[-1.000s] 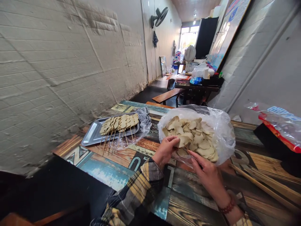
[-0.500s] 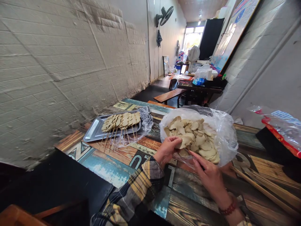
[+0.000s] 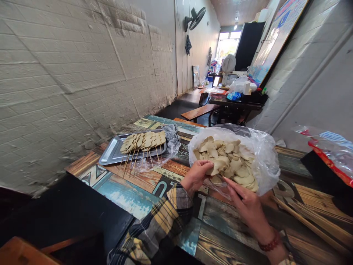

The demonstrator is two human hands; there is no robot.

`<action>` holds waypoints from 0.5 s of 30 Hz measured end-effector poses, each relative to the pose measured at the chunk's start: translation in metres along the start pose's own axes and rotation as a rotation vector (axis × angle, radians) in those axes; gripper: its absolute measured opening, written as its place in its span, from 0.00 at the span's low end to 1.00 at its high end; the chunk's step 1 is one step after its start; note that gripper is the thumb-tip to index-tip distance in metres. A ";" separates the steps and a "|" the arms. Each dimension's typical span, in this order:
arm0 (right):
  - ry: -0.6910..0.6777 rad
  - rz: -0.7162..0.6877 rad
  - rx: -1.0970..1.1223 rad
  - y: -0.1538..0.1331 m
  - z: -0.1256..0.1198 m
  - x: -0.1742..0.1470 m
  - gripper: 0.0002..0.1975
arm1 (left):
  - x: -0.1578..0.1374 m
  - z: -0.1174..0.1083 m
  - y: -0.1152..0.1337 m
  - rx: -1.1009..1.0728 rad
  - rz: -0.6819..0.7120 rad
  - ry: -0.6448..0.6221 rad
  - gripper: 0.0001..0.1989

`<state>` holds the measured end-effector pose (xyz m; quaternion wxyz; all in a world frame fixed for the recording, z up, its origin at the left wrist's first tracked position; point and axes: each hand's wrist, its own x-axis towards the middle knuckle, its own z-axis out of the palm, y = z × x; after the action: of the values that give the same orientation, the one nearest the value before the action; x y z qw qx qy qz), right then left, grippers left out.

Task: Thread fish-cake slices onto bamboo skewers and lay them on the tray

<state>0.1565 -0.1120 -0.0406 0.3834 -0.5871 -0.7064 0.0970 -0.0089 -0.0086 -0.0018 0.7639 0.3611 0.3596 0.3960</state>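
Pinched between the thumb and fingers of my left hand (image 3: pixel 197 175) is a flat, oval beige slice (image 3: pixel 220 164), held over the near edge of a clear plastic bag (image 3: pixel 266 158). The bag lies open, full of loose beige slices (image 3: pixel 242 171) of the same kind. My right hand (image 3: pixel 245 198) is closed just right of the left one, its fingertips pinching a thin bamboo skewer that is mostly hidden by the fingers and slices. To the left, a metal tray (image 3: pixel 110 151) bears several skewers threaded with slices (image 3: pixel 143 141), sticks pointing toward me.
Bare bamboo skewers (image 3: pixel 317 221) lie at the right of the patterned wooden table (image 3: pixel 124 195). Behind them sits a black box with red-edged plastic packaging (image 3: pixel 328 158). A crumpled grey plastic bag (image 3: pixel 172 138) touches the tray. Beyond are a bench (image 3: pixel 200 111) and another cluttered table.
The right fingertips have shifted slightly at the slice, and the bit of skewer seen between the hands is now hardly visible. The left hand keeps its hold; the view has shifted slightly.
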 end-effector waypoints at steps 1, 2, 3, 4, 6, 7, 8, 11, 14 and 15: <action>0.002 0.004 0.003 0.000 0.000 0.000 0.17 | 0.000 0.000 0.000 0.003 0.000 -0.004 0.17; 0.004 0.007 0.007 0.000 0.000 0.000 0.17 | 0.000 0.000 -0.001 0.005 0.001 -0.008 0.18; 0.006 0.007 0.009 0.000 0.000 0.000 0.17 | 0.000 0.000 -0.001 0.007 0.003 -0.013 0.18; 0.007 0.006 0.010 0.000 0.000 0.000 0.17 | 0.000 0.000 -0.001 0.010 0.007 -0.018 0.18; 0.005 0.002 0.009 0.001 0.001 0.000 0.18 | -0.001 0.000 -0.002 0.022 0.017 -0.031 0.18; 0.007 0.001 0.009 0.000 0.001 0.001 0.18 | -0.001 0.000 -0.003 0.034 0.023 -0.041 0.19; 0.012 0.003 0.013 0.000 0.001 0.001 0.18 | -0.001 0.000 -0.003 0.050 0.030 -0.053 0.19; 0.026 0.023 0.039 -0.003 0.000 0.002 0.18 | -0.001 0.000 -0.005 0.110 0.077 -0.073 0.18; 0.035 0.065 0.080 -0.006 0.001 0.003 0.17 | 0.000 0.001 -0.005 0.180 0.162 -0.048 0.17; 0.038 0.084 0.095 -0.006 0.002 0.004 0.18 | 0.000 0.000 -0.005 0.206 0.191 -0.037 0.17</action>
<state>0.1505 -0.1101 -0.0366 0.4198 -0.5990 -0.6684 0.1350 -0.0068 -0.0109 -0.0059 0.6880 0.4772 0.3482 0.4215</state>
